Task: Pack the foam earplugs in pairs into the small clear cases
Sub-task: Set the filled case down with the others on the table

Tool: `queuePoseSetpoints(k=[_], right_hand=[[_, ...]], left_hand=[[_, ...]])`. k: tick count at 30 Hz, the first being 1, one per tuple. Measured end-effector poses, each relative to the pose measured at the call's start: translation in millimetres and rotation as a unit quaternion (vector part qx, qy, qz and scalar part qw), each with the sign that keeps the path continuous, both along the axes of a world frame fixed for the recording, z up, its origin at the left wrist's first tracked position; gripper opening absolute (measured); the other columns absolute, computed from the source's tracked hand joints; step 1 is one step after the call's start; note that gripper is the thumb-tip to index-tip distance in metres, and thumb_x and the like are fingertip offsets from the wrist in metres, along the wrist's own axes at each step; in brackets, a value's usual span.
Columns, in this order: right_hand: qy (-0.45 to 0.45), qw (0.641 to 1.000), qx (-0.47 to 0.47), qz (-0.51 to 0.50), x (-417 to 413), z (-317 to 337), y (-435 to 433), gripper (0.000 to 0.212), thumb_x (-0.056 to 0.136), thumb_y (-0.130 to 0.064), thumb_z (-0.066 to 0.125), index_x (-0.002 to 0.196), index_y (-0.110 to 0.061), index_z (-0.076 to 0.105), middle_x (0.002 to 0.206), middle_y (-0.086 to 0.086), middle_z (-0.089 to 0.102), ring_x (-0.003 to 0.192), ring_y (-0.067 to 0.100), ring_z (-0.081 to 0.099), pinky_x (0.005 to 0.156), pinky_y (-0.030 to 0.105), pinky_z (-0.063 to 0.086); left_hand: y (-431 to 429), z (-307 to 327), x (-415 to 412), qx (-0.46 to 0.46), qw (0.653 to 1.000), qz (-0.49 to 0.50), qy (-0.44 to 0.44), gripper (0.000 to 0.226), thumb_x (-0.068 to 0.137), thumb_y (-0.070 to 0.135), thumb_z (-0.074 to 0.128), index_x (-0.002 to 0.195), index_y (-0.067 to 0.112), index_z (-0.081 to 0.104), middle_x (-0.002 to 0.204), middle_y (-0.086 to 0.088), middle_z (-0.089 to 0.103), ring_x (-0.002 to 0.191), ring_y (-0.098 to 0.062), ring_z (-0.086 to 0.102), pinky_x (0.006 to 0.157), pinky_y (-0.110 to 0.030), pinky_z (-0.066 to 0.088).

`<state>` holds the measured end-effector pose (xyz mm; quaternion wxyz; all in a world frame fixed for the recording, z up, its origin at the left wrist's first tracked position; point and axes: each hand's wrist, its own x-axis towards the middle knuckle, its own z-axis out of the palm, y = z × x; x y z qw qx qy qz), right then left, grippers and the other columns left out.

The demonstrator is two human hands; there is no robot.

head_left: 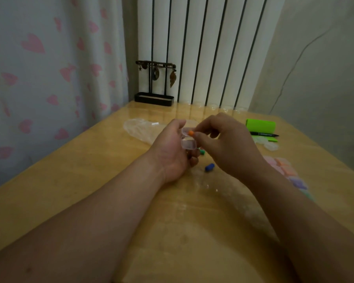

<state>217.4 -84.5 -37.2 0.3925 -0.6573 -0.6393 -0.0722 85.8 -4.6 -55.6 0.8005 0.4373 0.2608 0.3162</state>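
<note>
My left hand (170, 152) holds a small clear case (188, 142) with its lid up, above the middle of the wooden table (90, 170). My right hand (229, 144) pinches an orange foam earplug (190, 133) right at the case's open top. On the table below the hands lie a blue earplug (209, 167) and a green earplug (202, 152), the green one partly hidden by my right hand.
A crumpled clear plastic bag (143, 128) lies behind my left hand. To the right are a green block (261, 126), a black pen (264, 134) and pastel filled cases (286, 170) in a row. A black jewellery stand (154, 86) is at the table's back edge.
</note>
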Motion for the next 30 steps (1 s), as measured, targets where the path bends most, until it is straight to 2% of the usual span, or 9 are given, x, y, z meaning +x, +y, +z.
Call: queuePoseSetpoints(k=[3, 6, 11, 14, 16, 20, 22, 26, 30], right_hand=[[-0.062, 0.997, -0.036, -0.011, -3.5, -2.7, 1.7, 0.01, 0.095, -0.037, 0.073, 0.103, -0.031, 0.073, 0.102, -0.014, 0.056, 0.095, 0.006, 0.054, 0.076, 0.025, 0.05], [-0.061, 0.997, -0.047, -0.01, -2.6, -3.0, 0.7, 0.009, 0.095, -0.04, 0.074, 0.1, -0.032, 0.072, 0.103, -0.014, 0.055, 0.094, 0.006, 0.054, 0.068, 0.02, 0.046], [-0.055, 0.997, -0.053, 0.001, -2.4, -4.2, 0.7, 0.014, 0.094, -0.048, 0.073, 0.098, -0.034, 0.074, 0.1, -0.013, 0.054, 0.096, 0.006, 0.052, 0.078, 0.026, 0.047], [-0.061, 0.997, -0.055, 0.004, -2.4, -3.7, 0.7, 0.016, 0.094, -0.049, 0.071, 0.101, -0.036, 0.077, 0.1, -0.013, 0.054, 0.095, 0.006, 0.052, 0.077, 0.027, 0.047], [-0.057, 0.997, -0.058, 0.005, -2.7, -3.5, 0.5, 0.018, 0.095, -0.048, 0.07, 0.105, -0.035, 0.077, 0.101, -0.012, 0.054, 0.094, 0.006, 0.053, 0.072, 0.024, 0.045], [-0.009, 1.0, 0.001, -0.017, 3.3, -2.9, 2.5, 0.015, 0.1, -0.038, 0.066, 0.105, -0.029, 0.077, 0.1, -0.009, 0.059, 0.091, 0.006, 0.056, 0.078, 0.029, 0.05], [-0.004, 0.999, 0.011, -0.046, 10.1, -4.0, 5.0, 0.014, 0.103, -0.034, 0.064, 0.105, -0.028, 0.076, 0.097, -0.01, 0.06, 0.088, 0.004, 0.055, 0.078, 0.026, 0.047], [-0.015, 0.997, -0.034, -0.073, 21.8, -14.9, 9.5, 0.013, 0.105, -0.031, 0.062, 0.109, -0.03, 0.074, 0.1, -0.012, 0.059, 0.092, 0.006, 0.056, 0.086, 0.032, 0.051], [-0.055, 0.991, -0.099, -0.068, 23.2, -24.8, 18.9, 0.016, 0.103, -0.027, 0.065, 0.115, -0.034, 0.073, 0.108, -0.011, 0.058, 0.102, 0.01, 0.058, 0.085, 0.029, 0.048]], left_hand=[[0.3, -1.6, 0.0, 0.006, 1.0, 0.0, -0.003, 0.056, 0.11, 0.051, 0.04, 0.14, 0.011, 0.066, 0.094, -0.006, 0.063, 0.073, -0.017, 0.052, 0.066, -0.032, 0.041], [1.8, -3.9, 0.9, 0.003, 1.0, -0.003, -0.009, 0.058, 0.109, 0.052, 0.042, 0.144, 0.011, 0.064, 0.109, -0.011, 0.058, 0.08, -0.019, 0.051, 0.07, -0.033, 0.042], [4.5, -6.9, 3.0, -0.006, 1.0, -0.009, -0.014, 0.057, 0.11, 0.052, 0.04, 0.143, 0.012, 0.063, 0.12, -0.012, 0.057, 0.105, -0.028, 0.046, 0.083, -0.038, 0.039], [5.9, -7.4, 3.2, -0.008, 1.0, -0.012, -0.02, 0.057, 0.11, 0.052, 0.04, 0.145, 0.013, 0.062, 0.115, -0.013, 0.059, 0.085, -0.02, 0.052, 0.072, -0.034, 0.043], [6.4, -7.2, 2.9, -0.009, 1.0, -0.015, -0.023, 0.058, 0.111, 0.051, 0.039, 0.147, 0.011, 0.061, 0.102, -0.01, 0.061, 0.073, -0.016, 0.051, 0.066, -0.033, 0.042], [9.7, -4.2, 0.9, -0.01, 0.999, -0.01, -0.03, 0.061, 0.111, 0.052, 0.038, 0.146, 0.008, 0.062, 0.082, -0.006, 0.062, 0.064, -0.015, 0.05, 0.063, -0.032, 0.04], [14.2, 0.0, -1.3, -0.015, 0.999, 0.03, -0.029, 0.057, 0.111, 0.052, 0.04, 0.135, 0.007, 0.068, 0.075, -0.004, 0.061, 0.058, -0.014, 0.047, 0.053, -0.028, 0.04], [24.8, 5.1, -8.6, -0.007, 0.99, 0.139, -0.029, 0.045, 0.108, 0.045, 0.048, 0.116, 0.007, 0.071, 0.068, -0.002, 0.057, 0.051, -0.012, 0.044, 0.046, -0.025, 0.03], [26.4, 5.4, -13.7, -0.023, 0.986, 0.159, -0.044, 0.04, 0.107, 0.043, 0.049, 0.111, 0.009, 0.069, 0.069, -0.002, 0.056, 0.051, -0.012, 0.041, 0.047, -0.025, 0.027]])
